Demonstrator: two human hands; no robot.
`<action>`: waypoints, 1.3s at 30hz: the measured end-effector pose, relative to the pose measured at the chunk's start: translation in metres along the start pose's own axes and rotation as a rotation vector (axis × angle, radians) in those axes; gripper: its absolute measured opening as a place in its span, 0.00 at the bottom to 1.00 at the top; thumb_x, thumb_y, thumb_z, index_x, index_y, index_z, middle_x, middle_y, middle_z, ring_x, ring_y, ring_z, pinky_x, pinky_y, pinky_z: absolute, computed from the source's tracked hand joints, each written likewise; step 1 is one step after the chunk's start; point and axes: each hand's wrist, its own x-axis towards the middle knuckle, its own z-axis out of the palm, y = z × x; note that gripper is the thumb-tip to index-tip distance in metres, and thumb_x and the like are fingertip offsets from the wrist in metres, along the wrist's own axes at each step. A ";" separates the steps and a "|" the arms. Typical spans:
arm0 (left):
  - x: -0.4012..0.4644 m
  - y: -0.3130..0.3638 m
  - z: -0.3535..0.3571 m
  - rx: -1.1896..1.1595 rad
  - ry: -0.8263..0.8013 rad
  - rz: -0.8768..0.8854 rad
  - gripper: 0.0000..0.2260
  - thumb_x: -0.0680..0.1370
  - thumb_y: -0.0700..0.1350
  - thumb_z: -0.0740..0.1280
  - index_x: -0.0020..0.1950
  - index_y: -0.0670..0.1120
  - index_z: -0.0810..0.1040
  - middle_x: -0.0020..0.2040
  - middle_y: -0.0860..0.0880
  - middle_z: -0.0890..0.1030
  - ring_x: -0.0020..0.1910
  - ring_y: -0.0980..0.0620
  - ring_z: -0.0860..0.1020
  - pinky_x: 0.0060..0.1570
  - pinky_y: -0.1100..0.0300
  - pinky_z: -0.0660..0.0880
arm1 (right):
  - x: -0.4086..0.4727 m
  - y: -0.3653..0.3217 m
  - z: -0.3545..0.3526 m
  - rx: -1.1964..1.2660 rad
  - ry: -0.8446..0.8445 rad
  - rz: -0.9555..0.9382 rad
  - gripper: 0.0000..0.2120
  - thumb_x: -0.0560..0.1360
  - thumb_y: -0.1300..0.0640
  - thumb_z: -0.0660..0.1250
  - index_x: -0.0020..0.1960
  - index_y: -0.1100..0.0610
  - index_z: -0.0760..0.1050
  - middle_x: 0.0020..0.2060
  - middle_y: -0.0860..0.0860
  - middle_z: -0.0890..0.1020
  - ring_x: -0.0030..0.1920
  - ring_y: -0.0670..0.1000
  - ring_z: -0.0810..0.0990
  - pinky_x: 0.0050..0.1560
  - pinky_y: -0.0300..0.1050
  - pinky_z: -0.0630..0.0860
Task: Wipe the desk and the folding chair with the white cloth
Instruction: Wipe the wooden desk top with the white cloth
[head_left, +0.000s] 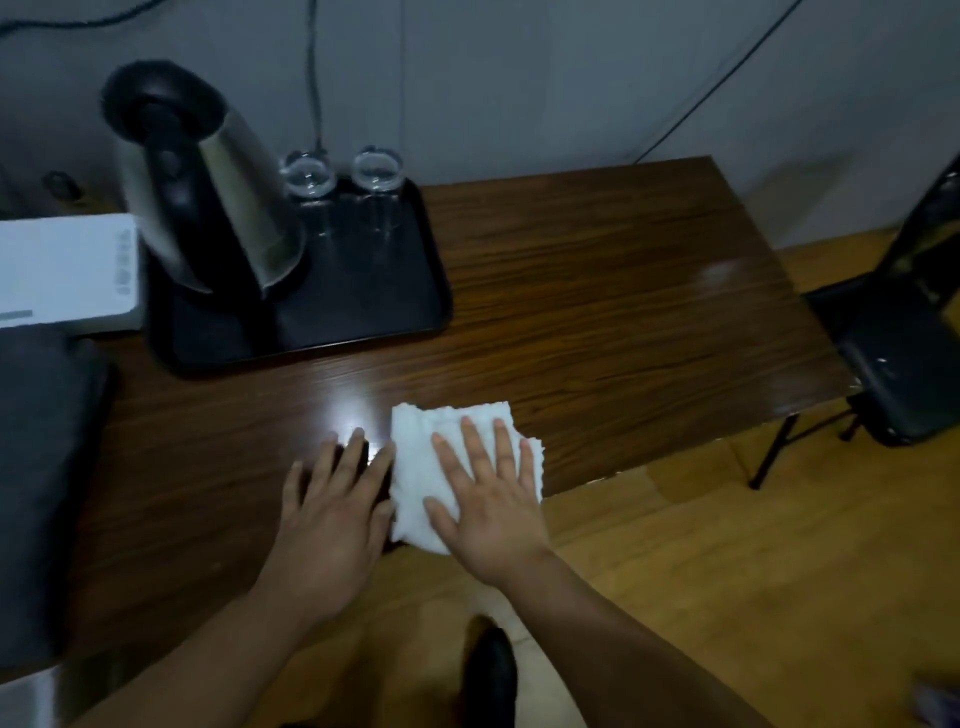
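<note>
The white cloth (415, 467) lies folded on the dark wooden desk (597, 291), near its front edge. My right hand (488, 499) presses flat on the cloth with fingers spread. Just left of the cloth, my left hand (337, 499) rests flat on the bare desk, its fingers apart and touching the cloth's edge. The black folding chair (898, 353) stands on the floor off the desk's right end.
A black tray (363, 312) at the back left carries a steel kettle (208, 197) and two upturned glasses (343, 182). A white box (62, 270) and a dark grey object (36, 467) sit at the desk's left. Cables hang on the wall behind.
</note>
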 end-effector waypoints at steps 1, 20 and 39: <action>0.011 0.019 0.007 0.005 -0.016 0.013 0.28 0.81 0.61 0.40 0.82 0.60 0.43 0.84 0.51 0.44 0.80 0.50 0.35 0.78 0.40 0.43 | 0.002 0.021 -0.005 -0.003 -0.005 0.019 0.34 0.80 0.32 0.44 0.81 0.41 0.41 0.83 0.50 0.44 0.81 0.60 0.36 0.77 0.69 0.41; 0.114 0.223 0.039 -0.063 -0.104 -0.447 0.31 0.81 0.66 0.53 0.82 0.58 0.52 0.84 0.42 0.44 0.82 0.41 0.44 0.76 0.39 0.54 | 0.028 0.393 -0.077 0.002 -0.024 0.417 0.33 0.78 0.29 0.42 0.79 0.36 0.34 0.82 0.47 0.39 0.79 0.66 0.34 0.72 0.79 0.42; 0.188 0.413 0.061 -0.037 -0.178 -0.006 0.26 0.83 0.61 0.54 0.80 0.54 0.61 0.82 0.52 0.59 0.82 0.50 0.50 0.78 0.45 0.56 | 0.001 0.586 -0.123 0.146 0.072 0.599 0.29 0.82 0.38 0.55 0.80 0.42 0.53 0.79 0.55 0.58 0.69 0.61 0.67 0.61 0.53 0.73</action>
